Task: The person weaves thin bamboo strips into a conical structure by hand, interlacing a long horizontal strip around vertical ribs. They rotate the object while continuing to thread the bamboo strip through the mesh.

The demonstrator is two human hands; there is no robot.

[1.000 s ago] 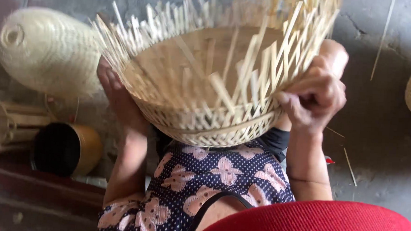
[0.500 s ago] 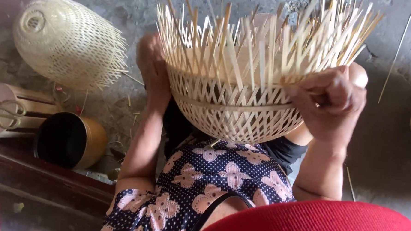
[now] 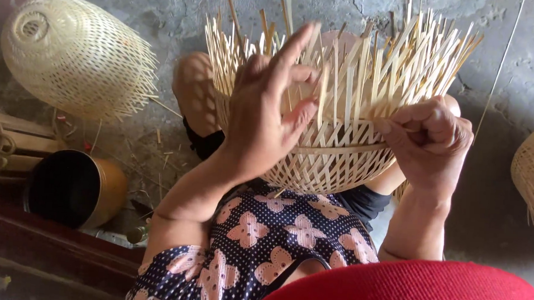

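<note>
Head view: your left hand (image 3: 265, 111) is spread, fingers splayed across the loose upright strips of the half-woven bamboo basket (image 3: 333, 135) on your lap. Right hand (image 3: 429, 142) is closed, pinching one strip at the rim. Keep that strip taut & flat w/ the rim band. Finished basket (image 3: 73, 54) and dark tin can (image 3: 73, 186) lie on the floor, left.

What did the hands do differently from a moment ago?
The left hand came off the basket's far side and now lies over the upright strips in front, fingers spread. The right hand went on gripping the rim. The finished basket and the dark pot stayed put.
</note>
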